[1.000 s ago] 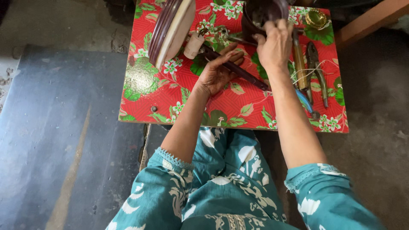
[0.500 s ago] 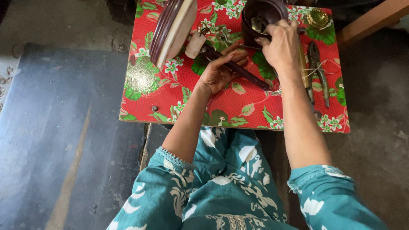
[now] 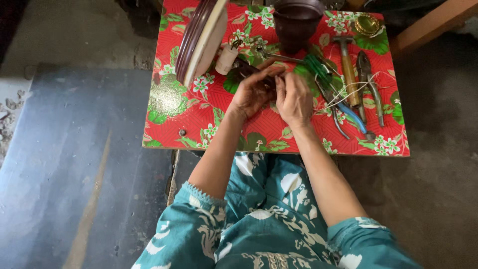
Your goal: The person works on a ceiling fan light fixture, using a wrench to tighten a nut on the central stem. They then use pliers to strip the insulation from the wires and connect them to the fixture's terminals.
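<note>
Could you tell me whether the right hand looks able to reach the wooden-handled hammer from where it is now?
Probably yes. The right hand sits just beside the hammer, which lies flat and uncovered on the red floral table. Only loose string and the pliers lie near it, and nothing stands between.

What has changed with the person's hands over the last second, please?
The right hand left the dark bowl and came back to meet the left hand on the dark tool it grips. The left hand kept its hold; the hammer and pliers stayed put.
</note>
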